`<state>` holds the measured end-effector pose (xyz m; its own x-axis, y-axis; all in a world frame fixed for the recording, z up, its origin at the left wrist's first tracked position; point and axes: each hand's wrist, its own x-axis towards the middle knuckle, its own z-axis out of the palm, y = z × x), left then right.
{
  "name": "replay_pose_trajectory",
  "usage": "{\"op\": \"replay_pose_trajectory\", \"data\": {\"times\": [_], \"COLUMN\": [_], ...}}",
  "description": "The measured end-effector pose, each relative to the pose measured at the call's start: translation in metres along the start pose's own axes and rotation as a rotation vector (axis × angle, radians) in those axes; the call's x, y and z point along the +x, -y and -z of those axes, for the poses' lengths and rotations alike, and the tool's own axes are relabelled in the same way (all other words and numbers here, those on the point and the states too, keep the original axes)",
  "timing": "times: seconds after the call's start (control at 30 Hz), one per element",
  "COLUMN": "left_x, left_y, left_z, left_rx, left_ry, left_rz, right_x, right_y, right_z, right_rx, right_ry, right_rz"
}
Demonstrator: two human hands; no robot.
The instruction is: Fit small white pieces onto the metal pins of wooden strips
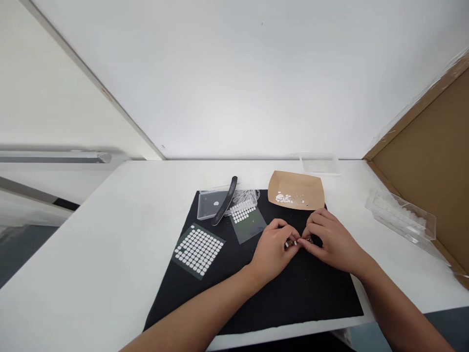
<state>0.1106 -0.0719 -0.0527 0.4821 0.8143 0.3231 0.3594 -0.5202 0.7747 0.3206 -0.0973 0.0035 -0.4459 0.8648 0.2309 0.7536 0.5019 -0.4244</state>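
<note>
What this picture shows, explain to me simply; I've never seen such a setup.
There is no machine here: these are a person's bare left hand and right hand. The one picture comes from a camera worn on the head, looking forward and down.

On a white table lies a black mat. On the mat are two sheets with white ovals, one at left and one nearer the middle. A dark curved strip lies across an open clear case. A brown paper tray holds white bits.

The fingertips meet at a small brownish item, mostly hidden, so I can't say what it is.
</note>
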Motion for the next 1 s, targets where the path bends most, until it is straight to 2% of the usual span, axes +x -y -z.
{"op": "replay_pose_trajectory", "data": {"times": [0.3, 0.77, 1.0], "left_x": [0.0, -0.003, -0.003], "left_y": [0.003, 0.002, 0.0], "left_z": [-0.001, 0.004, 0.007], "left_rx": [-0.016, 0.009, 0.05], "left_ry": [-0.005, 0.03, 0.067], "left_rz": [-0.049, -0.035, 0.023], "right_x": [-0.002, -0.001, -0.002], "right_y": [-0.004, -0.01, -0.014], "right_z": [0.013, 0.006, 0.007], "right_rx": [0.116, 0.102, 0.084], "right_ry": [0.111, 0.123, 0.119], "right_rz": [0.058, 0.102, 0.081]}}
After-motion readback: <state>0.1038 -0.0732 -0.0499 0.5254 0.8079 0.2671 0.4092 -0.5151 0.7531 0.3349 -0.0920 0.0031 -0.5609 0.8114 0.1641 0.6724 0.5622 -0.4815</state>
